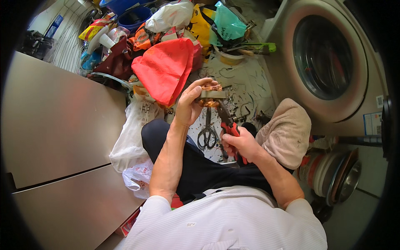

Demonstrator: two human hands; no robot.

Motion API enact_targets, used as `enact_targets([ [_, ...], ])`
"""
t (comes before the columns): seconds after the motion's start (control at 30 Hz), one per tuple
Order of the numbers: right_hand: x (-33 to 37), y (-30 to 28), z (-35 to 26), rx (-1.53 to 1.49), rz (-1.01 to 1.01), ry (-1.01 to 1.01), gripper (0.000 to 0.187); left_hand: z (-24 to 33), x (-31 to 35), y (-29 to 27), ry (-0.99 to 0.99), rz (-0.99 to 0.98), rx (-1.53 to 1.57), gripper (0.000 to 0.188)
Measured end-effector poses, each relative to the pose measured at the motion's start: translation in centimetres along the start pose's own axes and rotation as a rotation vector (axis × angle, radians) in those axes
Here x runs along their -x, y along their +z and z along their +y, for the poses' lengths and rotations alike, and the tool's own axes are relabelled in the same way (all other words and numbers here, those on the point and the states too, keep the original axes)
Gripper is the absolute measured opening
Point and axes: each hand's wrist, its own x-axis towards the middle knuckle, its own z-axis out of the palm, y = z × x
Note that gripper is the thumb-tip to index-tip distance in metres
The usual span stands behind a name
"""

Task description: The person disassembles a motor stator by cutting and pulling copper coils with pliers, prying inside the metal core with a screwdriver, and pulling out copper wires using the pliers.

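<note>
My left hand [189, 104] is closed round a copper-wound coil [211, 88] with a grey metal core [213, 95] across its middle. Red-and-black handled pliers [230, 129] are gripped in my right hand [241, 143]. Their dark jaws reach up to the lower right side of the coil; whether they bite on a wire is too small to tell. Just below the coil, black-handled scissors [207, 135] lie on the floor between my legs.
Scattered dark wire scraps [246, 100] litter the pale floor. A red cloth bag [164, 68] and a heap of bags lie ahead. The washing machine [279, 62] stands right, a large metallic-grey panelled appliance [62, 125] left. A beige cloth [287, 133] covers my right knee.
</note>
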Motion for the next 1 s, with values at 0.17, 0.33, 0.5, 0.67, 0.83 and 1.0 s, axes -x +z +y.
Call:
enact_targets([
  [0.17, 0.8, -1.5, -0.1, 0.814, 0.325, -0.253, 0.012, 0.6, 0.5, 0.1, -0.287, 0.014, -0.343, 0.049],
  [0.33, 3.4, -3.1, -1.2, 1.173, 0.341, -0.274, 0.016, 1.1, 1.2, 3.0, -0.276, -0.008, -0.567, 0.074],
  [0.5, 6.7, -2.5, -4.0, 1.206, 0.203, -0.049, 0.02, 0.8, 2.5, 3.6, -0.133, -0.222, -0.92, 0.094],
  [0.67, 8.1, -2.3, -3.4, 1.124, 0.158, -0.036, 0.013, 0.0, 3.7, 5.3, -0.256, -0.167, -0.651, 0.084],
  [0.83, 7.9, -2.4, -2.8, 0.771, -0.004, 0.024, 0.012, -1.1, 4.5, 4.3, -0.008, -0.163, -0.468, 0.063],
  [1.0, 7.7, -1.9, -1.8, 0.514, -0.052, 0.138, 0.015, -2.8, 5.9, 4.2, 0.111, 0.085, -0.582, 0.07],
])
